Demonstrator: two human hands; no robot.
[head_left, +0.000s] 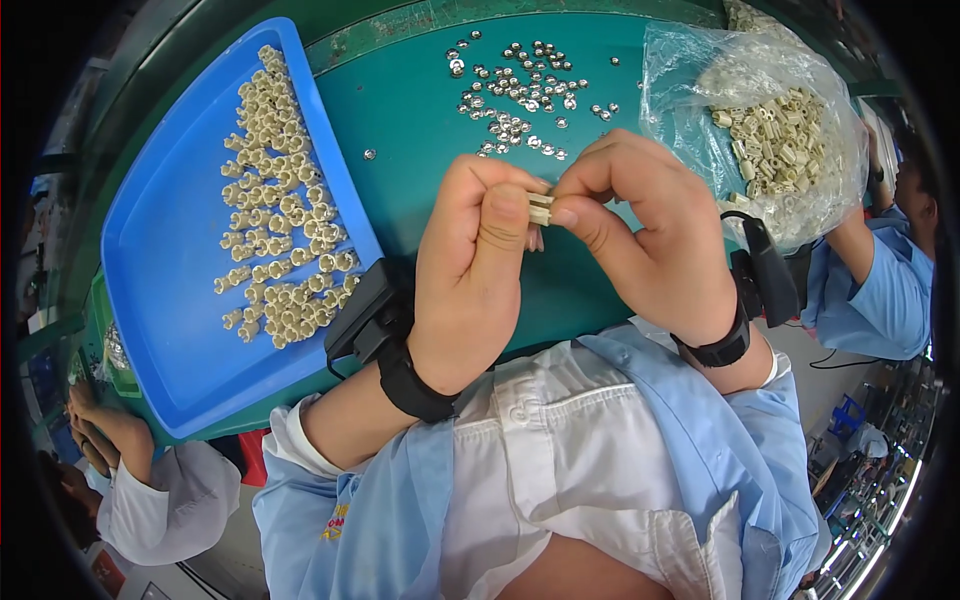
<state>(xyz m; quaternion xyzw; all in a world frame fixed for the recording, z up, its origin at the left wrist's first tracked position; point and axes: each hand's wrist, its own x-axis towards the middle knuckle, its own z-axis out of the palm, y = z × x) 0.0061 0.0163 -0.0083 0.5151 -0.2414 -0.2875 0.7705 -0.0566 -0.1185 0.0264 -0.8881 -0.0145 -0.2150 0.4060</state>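
Observation:
Above the green tabletop, my left hand (478, 240) pinches a small cream plastic part (540, 208) between thumb and fingers. My right hand (645, 225) meets it from the other side, thumb and forefinger closed on the part's right end. Fingers cover much of the part, so its full shape is hidden. Just beyond my hands, many small shiny metal rings (525, 90) lie scattered on the table. To my left, a blue tray (165, 290) carries rows of cream, crown-ended plastic pieces (275, 215).
A clear plastic bag (680, 100) full of loose cream plastic parts (780, 135) lies open at the right. Co-workers sit on both sides: one in a white sleeve (185, 500) at lower left, one in a blue sleeve (880, 300) at right. My wrists wear black straps with devices.

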